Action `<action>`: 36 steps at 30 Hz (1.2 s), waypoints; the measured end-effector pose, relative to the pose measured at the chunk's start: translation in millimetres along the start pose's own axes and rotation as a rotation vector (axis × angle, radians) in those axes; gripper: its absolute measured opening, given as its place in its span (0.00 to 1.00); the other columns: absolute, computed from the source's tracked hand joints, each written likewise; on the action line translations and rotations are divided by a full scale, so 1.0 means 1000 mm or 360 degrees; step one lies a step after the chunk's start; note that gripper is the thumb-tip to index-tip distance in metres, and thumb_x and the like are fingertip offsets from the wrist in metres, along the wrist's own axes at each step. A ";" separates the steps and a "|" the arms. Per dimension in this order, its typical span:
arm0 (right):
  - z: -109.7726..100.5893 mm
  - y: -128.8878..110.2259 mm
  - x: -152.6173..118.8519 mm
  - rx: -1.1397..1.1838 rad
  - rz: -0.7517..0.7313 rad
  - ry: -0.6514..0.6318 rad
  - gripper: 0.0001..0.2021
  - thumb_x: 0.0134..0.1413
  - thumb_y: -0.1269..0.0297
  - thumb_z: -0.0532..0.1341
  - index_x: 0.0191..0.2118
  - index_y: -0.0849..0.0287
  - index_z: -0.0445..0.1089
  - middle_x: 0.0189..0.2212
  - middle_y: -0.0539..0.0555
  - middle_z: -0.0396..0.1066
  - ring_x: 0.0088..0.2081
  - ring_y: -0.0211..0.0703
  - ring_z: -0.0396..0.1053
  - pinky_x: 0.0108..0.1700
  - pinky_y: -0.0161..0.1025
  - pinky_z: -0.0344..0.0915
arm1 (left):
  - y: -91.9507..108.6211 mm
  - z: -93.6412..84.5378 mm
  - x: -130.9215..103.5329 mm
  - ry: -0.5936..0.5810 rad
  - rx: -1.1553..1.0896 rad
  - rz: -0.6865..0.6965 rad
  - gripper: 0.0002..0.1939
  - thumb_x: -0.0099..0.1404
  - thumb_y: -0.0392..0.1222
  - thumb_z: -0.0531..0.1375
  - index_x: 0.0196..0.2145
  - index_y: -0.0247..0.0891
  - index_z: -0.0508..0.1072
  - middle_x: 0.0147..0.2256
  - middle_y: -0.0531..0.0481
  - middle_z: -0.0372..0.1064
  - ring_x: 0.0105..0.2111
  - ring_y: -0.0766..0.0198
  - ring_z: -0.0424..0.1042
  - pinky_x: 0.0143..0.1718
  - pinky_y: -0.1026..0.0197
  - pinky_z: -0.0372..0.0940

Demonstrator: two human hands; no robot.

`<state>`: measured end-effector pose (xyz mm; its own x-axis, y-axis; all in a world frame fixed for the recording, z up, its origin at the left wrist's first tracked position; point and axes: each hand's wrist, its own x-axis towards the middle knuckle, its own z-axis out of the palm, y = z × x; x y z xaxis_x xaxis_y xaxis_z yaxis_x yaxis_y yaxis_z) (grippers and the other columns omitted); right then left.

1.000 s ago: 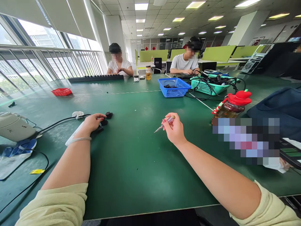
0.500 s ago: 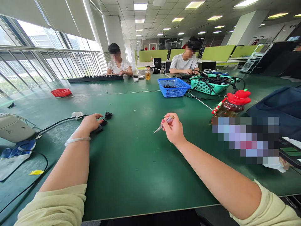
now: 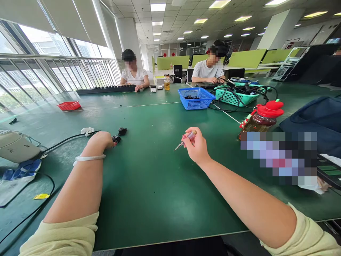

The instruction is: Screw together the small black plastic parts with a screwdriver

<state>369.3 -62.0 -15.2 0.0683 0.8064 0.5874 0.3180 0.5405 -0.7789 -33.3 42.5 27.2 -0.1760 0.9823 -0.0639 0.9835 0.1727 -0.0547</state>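
Note:
In my right hand (image 3: 196,145) is a small screwdriver (image 3: 186,139) with a see-through pinkish handle. Its thin metal tip points down and left above the green table. My left hand (image 3: 102,139) is curled low over the table at the left, back of the hand toward me, a white bangle (image 3: 90,158) on the wrist. Most of its fingers are hidden, and so is whatever lies in them. A small black part (image 3: 116,139) sits right at its fingertips. Just beyond that lies another black part (image 3: 122,131), apart from the hand.
A black cable (image 3: 64,141) runs behind my left hand to a pale device (image 3: 17,145). Farther off stand a red tray (image 3: 69,106), a blue basket (image 3: 196,104) and a green basket (image 3: 234,97) heaped with cables. A red-lidded bottle (image 3: 262,117) stands right. Two people sit opposite.
My left hand has turned over and curled its fingers downward; the black piece beneath it no longer shows. My right hand and the screwdriver have stayed put.

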 end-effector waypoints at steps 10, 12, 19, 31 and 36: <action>0.000 -0.001 -0.001 -0.0006 -0.0001 -0.0018 0.10 0.61 0.54 0.57 0.42 0.53 0.59 0.28 0.49 0.71 0.25 0.40 0.68 0.32 0.40 0.68 | 0.042 0.000 -0.028 0.0265 0.0087 -0.0160 0.22 0.63 0.45 0.55 0.49 0.28 0.72 0.46 0.29 0.74 0.48 0.44 0.73 0.45 0.53 0.66; 0.000 0.000 -0.001 -0.0011 -0.0005 -0.0014 0.10 0.61 0.54 0.57 0.42 0.53 0.59 0.28 0.48 0.70 0.25 0.39 0.68 0.32 0.40 0.68 | 0.042 0.006 -0.030 0.0269 0.0001 -0.0172 0.25 0.62 0.44 0.55 0.54 0.27 0.67 0.47 0.29 0.73 0.48 0.44 0.73 0.45 0.53 0.66; 0.000 0.000 -0.001 -0.0028 -0.0021 -0.0025 0.09 0.61 0.56 0.57 0.42 0.53 0.59 0.28 0.49 0.71 0.25 0.39 0.68 0.31 0.39 0.68 | 0.038 0.018 -0.026 0.0333 -0.0007 -0.0152 0.27 0.64 0.46 0.54 0.57 0.28 0.64 0.49 0.29 0.72 0.52 0.42 0.69 0.49 0.50 0.64; 0.001 0.001 -0.001 -0.0040 -0.0020 -0.0055 0.09 0.61 0.55 0.57 0.42 0.52 0.59 0.28 0.48 0.70 0.26 0.40 0.68 0.32 0.40 0.68 | 0.030 0.025 -0.017 0.0340 0.0100 -0.0102 0.24 0.66 0.48 0.52 0.52 0.27 0.70 0.48 0.28 0.72 0.52 0.41 0.68 0.48 0.50 0.62; 0.001 0.000 -0.002 -0.0046 -0.0008 -0.0059 0.09 0.62 0.56 0.56 0.43 0.53 0.59 0.28 0.48 0.70 0.25 0.40 0.68 0.33 0.40 0.68 | 0.032 0.020 -0.024 0.0327 0.0085 -0.0135 0.25 0.67 0.47 0.51 0.54 0.28 0.68 0.48 0.27 0.72 0.49 0.42 0.71 0.46 0.50 0.64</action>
<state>367.8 -63.1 -16.6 0.0319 0.8122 0.5825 0.3457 0.5379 -0.7689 1.5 23.3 6.8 -0.2404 0.9594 0.1473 0.9608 0.2568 -0.1041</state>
